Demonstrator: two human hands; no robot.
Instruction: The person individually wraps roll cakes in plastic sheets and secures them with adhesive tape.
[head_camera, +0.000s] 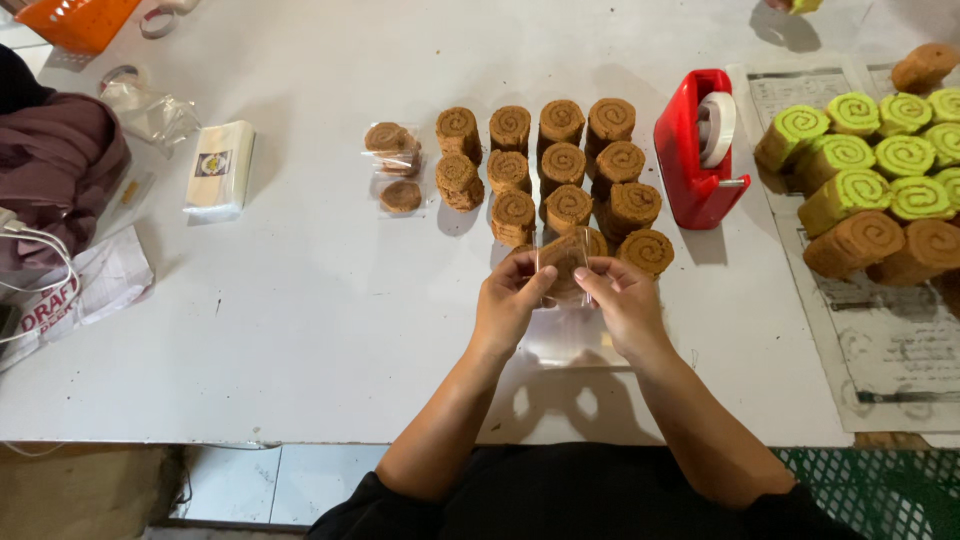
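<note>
I hold one brown roll slice (566, 262) in a clear plastic wrapper (563, 272) between both hands, just above the white surface (300, 300) and right at the near edge of the rows of brown slices (545, 165). My left hand (508, 300) clamps the wrapper's left edge with thumb and fingertips, and my right hand (622, 300) clamps its right edge, so both grips are equally near. The slice stands upright with its spiral face turned toward me, its short axis running away from me toward the rows, the wrapper stretched left to right between my grips.
</note>
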